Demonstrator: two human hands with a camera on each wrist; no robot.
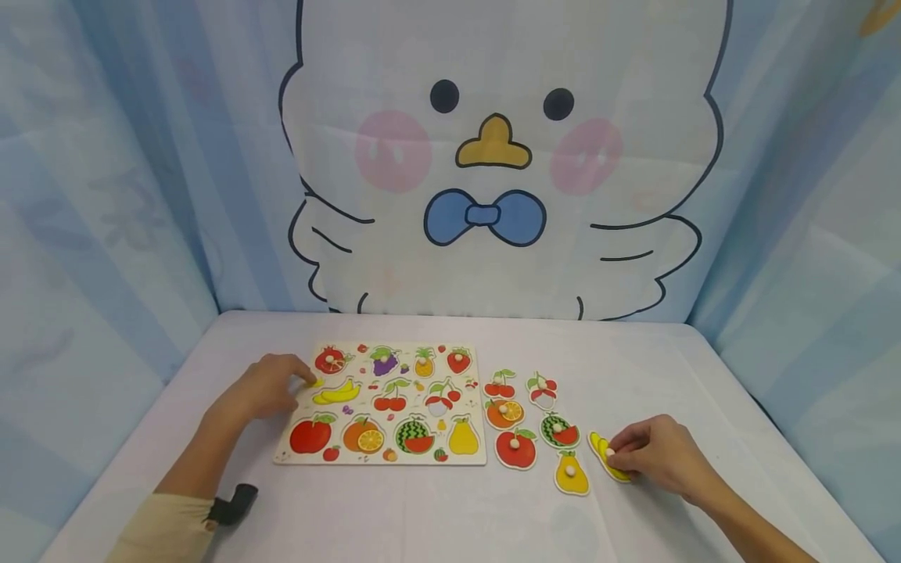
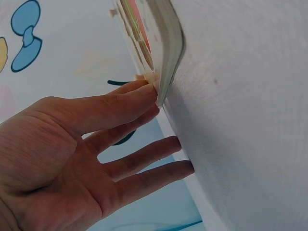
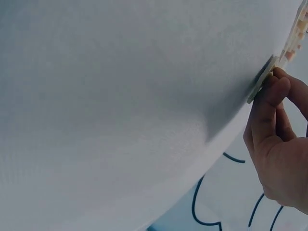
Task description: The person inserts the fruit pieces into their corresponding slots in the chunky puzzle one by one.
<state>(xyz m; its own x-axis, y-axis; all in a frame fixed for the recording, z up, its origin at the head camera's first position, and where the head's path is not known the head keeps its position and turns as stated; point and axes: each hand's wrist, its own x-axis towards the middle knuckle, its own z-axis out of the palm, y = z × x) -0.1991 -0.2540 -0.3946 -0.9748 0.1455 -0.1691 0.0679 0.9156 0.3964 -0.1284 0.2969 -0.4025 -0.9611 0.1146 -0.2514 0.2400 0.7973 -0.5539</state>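
The wooden fruit puzzle board (image 1: pixel 415 463) lies flat on the table. At its left edge, my left hand (image 1: pixel 263 387) touches the board with thumb and forefinger; the other fingers (image 2: pixel 144 156) extend fairly straight toward the table. My right hand (image 1: pixel 665 457) pinches the banana puzzle piece (image 1: pixel 600 446) by its small knob. In the right wrist view, this piece (image 3: pixel 260 84) is tilted near the table surface, its face mostly hidden by my fingers. The board's banana slot (image 1: pixel 338 392) shows a printed banana picture.
Between board and right hand lie knobbed pieces: cherries (image 1: pixel 500 385), orange (image 1: pixel 504 414), apple (image 1: pixel 516 450), watermelon (image 1: pixel 559 431), pear (image 1: pixel 571 474), and a red-and-white fruit (image 1: pixel 542 391). Printed cloth (image 1: pixel 493 274) hangs behind the table. A black strap (image 1: pixel 235 504) sits at the left sleeve.
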